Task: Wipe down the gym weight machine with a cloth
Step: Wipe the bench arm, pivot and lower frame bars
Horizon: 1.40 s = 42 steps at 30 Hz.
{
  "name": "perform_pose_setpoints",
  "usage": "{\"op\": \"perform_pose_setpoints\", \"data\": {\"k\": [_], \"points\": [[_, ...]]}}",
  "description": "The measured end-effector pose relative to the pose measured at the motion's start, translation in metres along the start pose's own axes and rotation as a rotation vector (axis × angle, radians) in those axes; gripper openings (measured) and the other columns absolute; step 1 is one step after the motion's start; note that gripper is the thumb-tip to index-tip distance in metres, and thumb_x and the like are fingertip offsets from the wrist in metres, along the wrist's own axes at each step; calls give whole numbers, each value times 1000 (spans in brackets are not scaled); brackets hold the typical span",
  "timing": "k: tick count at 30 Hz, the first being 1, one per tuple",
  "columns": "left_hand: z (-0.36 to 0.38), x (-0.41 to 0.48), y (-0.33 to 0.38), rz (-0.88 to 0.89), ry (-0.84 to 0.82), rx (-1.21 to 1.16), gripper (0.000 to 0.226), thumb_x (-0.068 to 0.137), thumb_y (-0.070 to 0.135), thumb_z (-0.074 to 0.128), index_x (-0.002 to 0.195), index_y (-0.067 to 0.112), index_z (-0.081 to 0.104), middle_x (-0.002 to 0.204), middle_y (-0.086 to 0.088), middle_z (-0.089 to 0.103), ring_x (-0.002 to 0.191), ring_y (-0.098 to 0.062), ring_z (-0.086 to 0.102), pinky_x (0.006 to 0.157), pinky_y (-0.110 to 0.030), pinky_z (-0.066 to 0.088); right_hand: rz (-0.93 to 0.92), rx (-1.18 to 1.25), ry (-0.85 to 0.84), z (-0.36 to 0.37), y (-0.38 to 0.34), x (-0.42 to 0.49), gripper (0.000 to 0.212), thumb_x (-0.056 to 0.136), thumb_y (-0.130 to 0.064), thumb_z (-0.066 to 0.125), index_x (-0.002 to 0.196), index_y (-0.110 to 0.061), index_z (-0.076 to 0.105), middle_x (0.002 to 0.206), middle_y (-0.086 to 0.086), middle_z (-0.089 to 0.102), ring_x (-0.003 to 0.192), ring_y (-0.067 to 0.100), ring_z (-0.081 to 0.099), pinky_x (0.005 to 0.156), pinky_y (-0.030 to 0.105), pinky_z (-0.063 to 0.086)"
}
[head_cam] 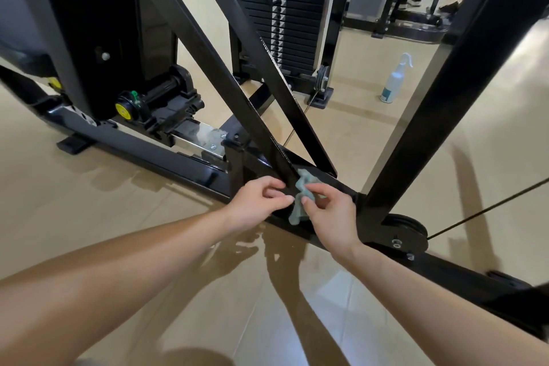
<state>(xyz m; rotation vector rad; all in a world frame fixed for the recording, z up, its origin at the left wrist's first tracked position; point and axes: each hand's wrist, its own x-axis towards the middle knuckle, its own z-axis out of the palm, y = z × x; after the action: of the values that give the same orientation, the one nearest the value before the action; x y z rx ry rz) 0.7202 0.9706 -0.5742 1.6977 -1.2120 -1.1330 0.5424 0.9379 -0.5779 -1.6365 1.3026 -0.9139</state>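
Black steel of the weight machine's base rail [166, 154] runs left to right before us. Our left hand [255, 202] rests there, fingers [274, 194] loosely curled, just touching the teal cloth [301, 202], which our right hand [332, 214] pinches against the rail.

Diagonal struts [237, 92] ahead (perhaps converging), open floor [148, 205] leftward
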Motion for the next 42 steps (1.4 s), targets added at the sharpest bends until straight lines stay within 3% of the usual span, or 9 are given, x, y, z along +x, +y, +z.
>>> {"op": "perform_pose_setpoints", "data": {"k": [3, 9, 12, 15, 19, 24, 30, 36, 42], "points": [[8, -9, 7, -86, -86, -278, 26, 95, 33, 70, 119, 27, 64, 111, 2, 75, 101, -15, 73, 88, -33, 58, -54, 75, -4, 8, -14, -10, 23, 94, -10, 69, 115, -18, 73, 101, -8, 74, 91, 0, 70, 81, 16, 57], [-5, -12, 5, -97, 2, -496, 21, 96, 18, 69, 117, 17, 69, 112, -12, 74, 100, -21, 75, 75, -33, 62, -83, 194, -190, 17, -25, -14, 30, 95, 2, 59, 112, -19, 73, 101, -7, 76, 97, 5, 71, 85, 21, 56], [-26, -11, 4, -139, 116, -547, 17, 96, 14, 68, 113, 10, 69, 102, -13, 75, 89, -21, 75, 68, -30, 62, -184, 26, -16, 16, -33, -1, 18, 94, -9, 65, 108, -20, 69, 98, -10, 71, 88, 3, 67, 77, 13, 51], [-59, -4, 4, -168, 356, -546, 5, 93, 12, 71, 97, 10, 70, 91, -9, 69, 80, -19, 69, 62, -32, 62, -223, -105, 85, 19, -39, 16, 32, 91, -20, 71, 122, -24, 62, 110, -9, 59, 95, 6, 59, 78, 11, 46], [-92, 5, 2, -83, 571, -604, 9, 92, 9, 65, 87, 13, 72, 92, -7, 70, 82, -20, 71, 66, -33, 62, -171, -119, -13, 32, -39, 34, 29, 92, -29, 69, 120, -29, 62, 107, -17, 66, 105, 6, 62, 95, 29, 52], [-99, 31, -1, 249, 727, 4, 21, 98, 21, 61, 116, 18, 73, 109, 6, 69, 101, -11, 61, 87, -23, 45, -103, -140, -15, 38, -34, 45, 20, 94, -33, 68, 112, -25, 70, 98, -9, 74, 97, 12, 70, 92, 44, 58], [-88, 65, -20, 501, 442, 704, 37, 104, 22, 53, 140, 21, 61, 143, 0, 56, 117, -26, 46, 103, -36, 40, -94, -103, -71, 30, -38, 50, 16, 93, -29, 71, 105, -20, 76, 89, -6, 77, 88, 12, 74, 90, 44, 59], [-107, 52, -36, 664, 525, 805, 21, 92, 13, 71, 112, 10, 76, 107, -5, 67, 103, -26, 60, 87, -38, 51, -142, -159, 3, 40, -41, 46, 11, 93, -35, 69, 96, -25, 73, 81, -11, 74, 81, 10, 72, 85, 43, 60], [-152, 49, -63, 324, 700, 692, 25, 98, 22, 63, 117, 11, 74, 111, -6, 66, 104, -26, 62, 93, -39, 47, -283, -102, -28, 47, -61, 54, 14, 97, -33, 64, 96, -22, 73, 81, -10, 70, 81, 8, 66, 72, 20, 53]]}}
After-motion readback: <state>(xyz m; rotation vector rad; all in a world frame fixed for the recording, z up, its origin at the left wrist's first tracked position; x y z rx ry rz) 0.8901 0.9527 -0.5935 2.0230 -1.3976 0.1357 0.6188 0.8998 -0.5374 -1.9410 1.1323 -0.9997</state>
